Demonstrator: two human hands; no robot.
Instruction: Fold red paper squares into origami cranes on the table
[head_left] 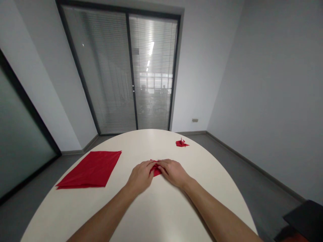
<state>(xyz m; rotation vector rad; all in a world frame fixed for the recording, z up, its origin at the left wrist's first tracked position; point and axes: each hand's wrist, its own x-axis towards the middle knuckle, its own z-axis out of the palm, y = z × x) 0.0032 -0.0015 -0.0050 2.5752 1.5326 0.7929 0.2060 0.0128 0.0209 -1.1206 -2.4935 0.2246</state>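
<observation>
A small folded piece of red paper (156, 171) lies on the white table (151, 141), mostly covered by my fingers. From the left, my left hand (141, 174) closes its fingers on the paper. My right hand (174, 170) grips it from the right, with fingertips almost meeting those of the left. The creases under my fingers are hidden. Farther off on the right rests a folded red paper crane (182, 143), apart from both hands.
A stack of red square paper sheets (93, 168) lies at the table's left side. The tabletop has a rounded edge. Behind it stand glass panels with blinds (153, 77). A dark object (306, 215) shows at the lower right.
</observation>
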